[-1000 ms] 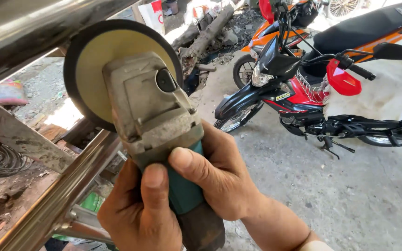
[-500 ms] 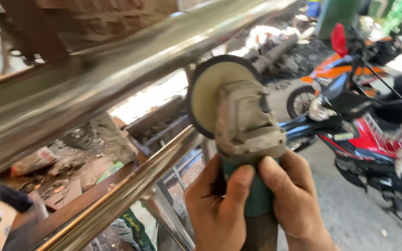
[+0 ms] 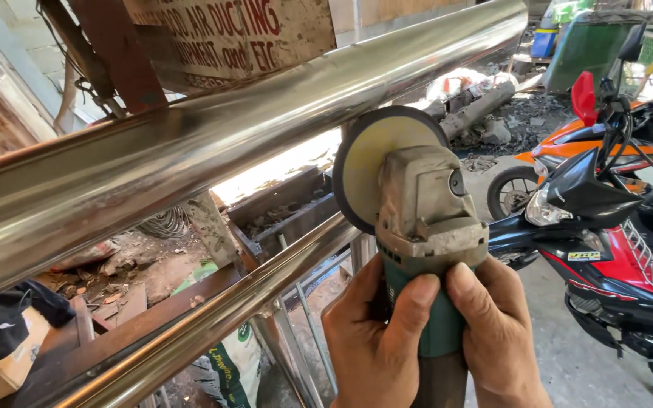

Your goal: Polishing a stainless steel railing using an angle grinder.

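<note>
While a thick polished steel tube (image 3: pixel 213 143) slants overhead, both hands rise from below: left hand (image 3: pixel 376 344) and right hand (image 3: pixel 500 340) are wrapped tight round the angle grinder (image 3: pixel 417 227), its disc (image 3: pixel 368 162) above the fingertips, beside the tube.

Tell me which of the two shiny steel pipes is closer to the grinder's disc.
The thinner lower pipe: its upper end runs right behind the disc. The thick upper pipe passes above it with a visible gap.

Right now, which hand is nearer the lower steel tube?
Left. The left hand grips the angle grinder body on the side facing the lower steel tube; the right hand wraps the far side, toward the motorcycles.
</note>
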